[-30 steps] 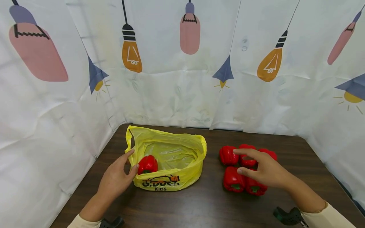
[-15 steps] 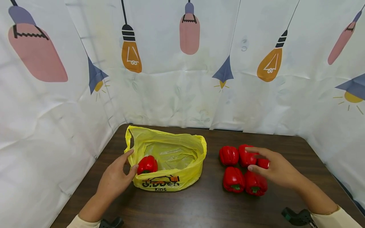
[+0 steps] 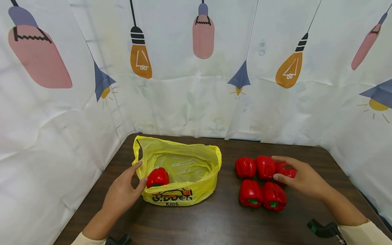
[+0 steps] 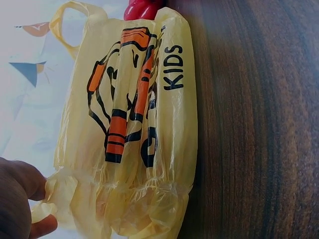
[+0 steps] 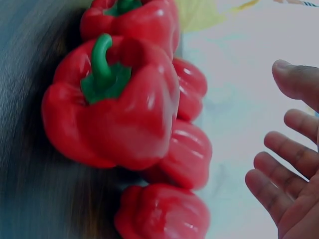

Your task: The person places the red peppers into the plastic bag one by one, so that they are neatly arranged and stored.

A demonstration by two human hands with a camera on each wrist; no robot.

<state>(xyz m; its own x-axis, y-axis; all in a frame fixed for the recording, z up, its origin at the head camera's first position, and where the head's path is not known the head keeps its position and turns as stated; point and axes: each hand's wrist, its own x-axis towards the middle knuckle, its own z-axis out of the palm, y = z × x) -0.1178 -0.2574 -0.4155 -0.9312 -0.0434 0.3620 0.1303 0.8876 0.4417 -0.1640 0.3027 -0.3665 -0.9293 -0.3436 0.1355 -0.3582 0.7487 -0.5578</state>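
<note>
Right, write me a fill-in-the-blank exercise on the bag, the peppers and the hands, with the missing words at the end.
The colour of the plastic bag is ____.
Outside it, ____ peppers sit on the table.
The lowest printed word on it reads ____.
The hand nearest those peppers is the ____ one.

Missing words: yellow; five; KIDS; right.

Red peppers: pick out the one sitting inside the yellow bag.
The pepper at the left end of the yellow bag, by the left hand. The other five peppers sit outside it, on the table, near the right hand.
</note>
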